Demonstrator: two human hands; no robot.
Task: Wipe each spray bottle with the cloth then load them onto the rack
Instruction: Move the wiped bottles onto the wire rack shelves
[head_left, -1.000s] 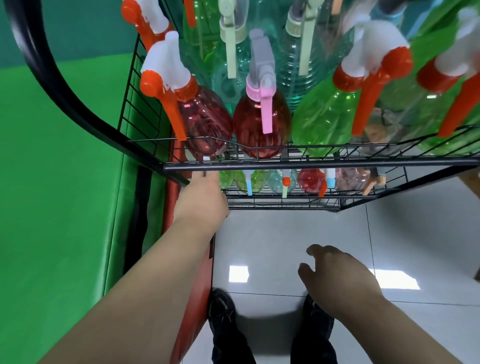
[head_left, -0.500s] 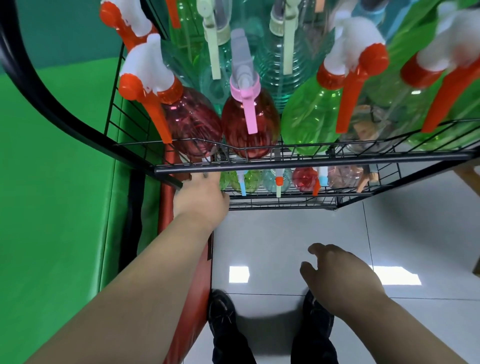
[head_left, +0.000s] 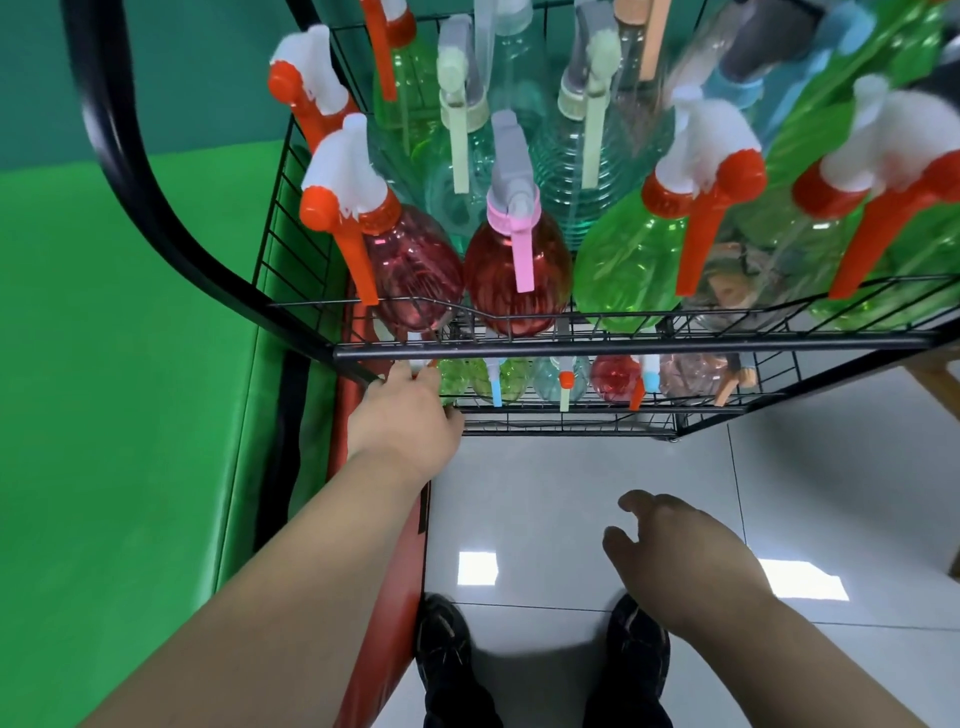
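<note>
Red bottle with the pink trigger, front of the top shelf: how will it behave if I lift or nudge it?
Probably light: the red bottle looks see-through, with no clear liquid line. Its bulbous body would likely roll if laid down. The tall sprayer head may make it top-heavy, though the rack's front rail should stop it tipping forward.

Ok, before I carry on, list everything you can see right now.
rack: one, black wire, ahead; two shelves visible
upper-shelf spray bottles: a dozen or so, red, green, clear; upright, crowded
lower-shelf spray bottles: at least five, green, clear, red; front row
green surface: one, left of rack
red panel: one, by rack's left side
floor: white tiles
wooden leg: one, right edge
shoes: two, black
left hand: at lower shelf's left corner, grip hidden
right hand: free, fingers loosely curled, holding nothing
</note>
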